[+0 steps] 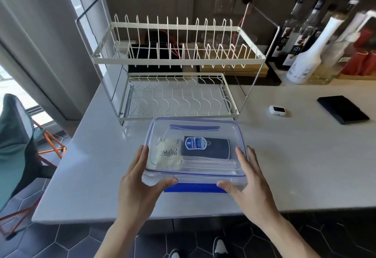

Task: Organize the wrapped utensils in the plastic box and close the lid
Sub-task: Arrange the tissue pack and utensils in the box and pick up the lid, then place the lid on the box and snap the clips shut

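Note:
A clear plastic box (240,135) with a blue-trimmed lid (195,122) on top sits on the white counter near its front edge. Through the lid I see a white wrapped bundle (168,154) marked "MINI", a dark packet with a blue label (205,145), and clear wrapped utensils (211,167) along the near side. A blue lid flap (195,188) sticks out at the front. My left hand (138,184) holds the box's near-left corner, thumb on the front edge. My right hand (250,182) holds the near-right corner the same way.
A white two-tier wire dish rack (177,60) stands just behind the box. To the right lie a small white earbud case (277,110) and a black flat wallet-like item (342,109). Bottles (309,54) crowd the back right. A green folding chair (16,145) stands left of the counter.

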